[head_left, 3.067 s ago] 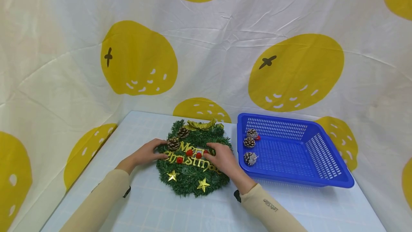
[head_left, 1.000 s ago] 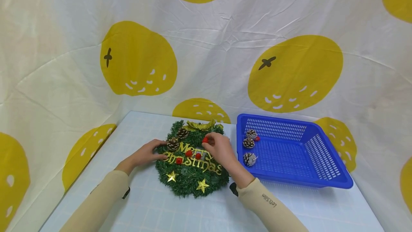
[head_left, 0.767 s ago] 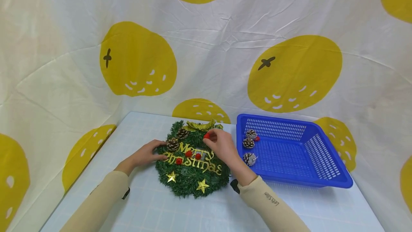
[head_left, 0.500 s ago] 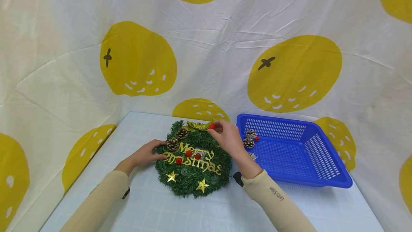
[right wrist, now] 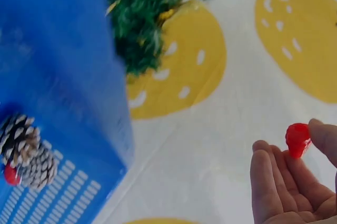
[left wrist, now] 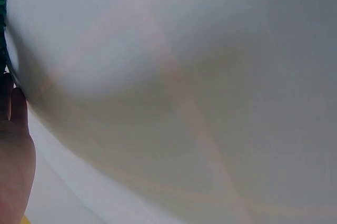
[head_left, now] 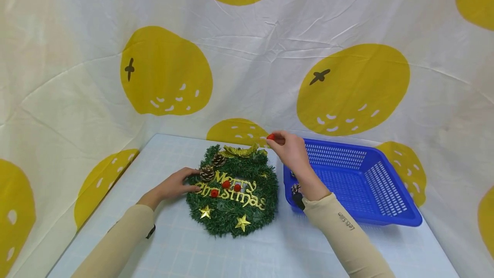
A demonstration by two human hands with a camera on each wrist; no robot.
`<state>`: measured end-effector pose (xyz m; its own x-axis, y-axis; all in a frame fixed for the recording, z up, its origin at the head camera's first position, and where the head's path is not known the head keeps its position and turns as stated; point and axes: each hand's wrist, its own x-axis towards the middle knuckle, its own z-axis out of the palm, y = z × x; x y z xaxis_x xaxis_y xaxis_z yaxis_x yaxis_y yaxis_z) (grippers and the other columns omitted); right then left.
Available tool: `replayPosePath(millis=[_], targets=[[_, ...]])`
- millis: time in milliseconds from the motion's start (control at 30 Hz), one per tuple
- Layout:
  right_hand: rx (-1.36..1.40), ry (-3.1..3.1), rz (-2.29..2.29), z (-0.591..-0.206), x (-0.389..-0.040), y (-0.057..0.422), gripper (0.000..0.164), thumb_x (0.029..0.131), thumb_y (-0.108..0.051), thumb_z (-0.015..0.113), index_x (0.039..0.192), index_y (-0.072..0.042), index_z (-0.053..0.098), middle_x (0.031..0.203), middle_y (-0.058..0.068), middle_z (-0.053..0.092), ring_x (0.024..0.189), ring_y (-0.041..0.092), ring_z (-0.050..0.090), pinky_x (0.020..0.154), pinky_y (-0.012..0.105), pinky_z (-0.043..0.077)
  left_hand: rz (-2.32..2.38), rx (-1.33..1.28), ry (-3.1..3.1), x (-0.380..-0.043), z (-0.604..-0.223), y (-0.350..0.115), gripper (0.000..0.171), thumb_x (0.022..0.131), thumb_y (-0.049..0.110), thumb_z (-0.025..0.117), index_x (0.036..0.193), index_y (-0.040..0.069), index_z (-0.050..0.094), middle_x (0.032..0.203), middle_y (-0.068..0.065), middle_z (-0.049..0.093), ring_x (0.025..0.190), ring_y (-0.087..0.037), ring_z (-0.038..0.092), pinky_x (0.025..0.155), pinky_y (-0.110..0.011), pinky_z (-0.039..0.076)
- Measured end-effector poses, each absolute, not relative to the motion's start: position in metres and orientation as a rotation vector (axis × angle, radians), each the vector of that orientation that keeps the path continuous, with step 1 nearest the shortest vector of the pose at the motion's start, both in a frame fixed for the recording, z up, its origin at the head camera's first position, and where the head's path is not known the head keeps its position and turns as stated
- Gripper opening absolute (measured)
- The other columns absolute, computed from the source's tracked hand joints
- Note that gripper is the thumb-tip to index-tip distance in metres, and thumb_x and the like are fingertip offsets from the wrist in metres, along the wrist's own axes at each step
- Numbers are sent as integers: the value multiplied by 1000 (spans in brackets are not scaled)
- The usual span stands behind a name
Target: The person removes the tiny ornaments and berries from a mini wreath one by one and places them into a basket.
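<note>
A green Christmas wreath (head_left: 225, 220) lies flat on a pale checked table (head_left: 170, 246), its far edge near the table's back edge. A person's left hand (head_left: 177, 184) rests on the wreath's left rim, touching it with loosely extended fingers rather than a clenched fist. The right hand (head_left: 293, 153) is up beyond the wreath's far right side, pinching a red berry (head_left: 270, 137) between thumb and fingertips; the berry is in the air, apart from the wreath.

On the wreath are a gold ribbon (head_left: 241, 152) at the far end, two brown pine cones (head_left: 206, 173) at the far left, a gold sign (head_left: 254, 201) reading "Merry Christmas" across the middle, three red ornaments (head_left: 226, 184) on the lettering and two gold stars (head_left: 242, 222) toward the near side.

Just right of the wreath, across a narrow strip of table, sits a blue basket (head_left: 339, 183); the right hand and wrist cover part of its left edge. Frosted pine cones (right wrist: 39, 167) and a small red piece (right wrist: 10, 175) lie in the basket's side nearest the wreath. Left of and in front of the wreath, the tabletop reaches well past its rim, with a fruit-print cloth (head_left: 254, 76) hanging behind
</note>
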<state>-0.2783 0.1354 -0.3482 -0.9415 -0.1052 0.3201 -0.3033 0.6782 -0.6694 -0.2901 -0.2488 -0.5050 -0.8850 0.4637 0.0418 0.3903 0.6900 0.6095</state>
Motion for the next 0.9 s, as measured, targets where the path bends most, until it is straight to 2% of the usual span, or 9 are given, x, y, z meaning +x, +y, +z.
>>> replayPosePath(millis=[233,467,900], targets=[[260,-2657,1088,-347,-285,162,38,95,-30,66,123,-4,66,113,14,69,104,30,65,86,47,53,955,713,2784,-289,-504,-248,71,88,49,70,141,6,51,140,-18,49,131,-40,43,107,-58,35],[189,-2676,1014,-351,-293,188,35,94,-30,67,118,-4,67,111,16,69,103,33,64,87,49,51,971,713,2781,-286,-500,-247,70,88,46,71,140,4,51,139,-20,49,130,-41,43,106,-59,35],[19,-2738,942,-382,-317,234,35,95,-28,65,113,2,69,110,22,68,103,38,61,90,51,49,964,699,2783,-286,-501,-247,70,88,47,71,140,6,51,139,-19,50,130,-40,44,106,-58,36]])
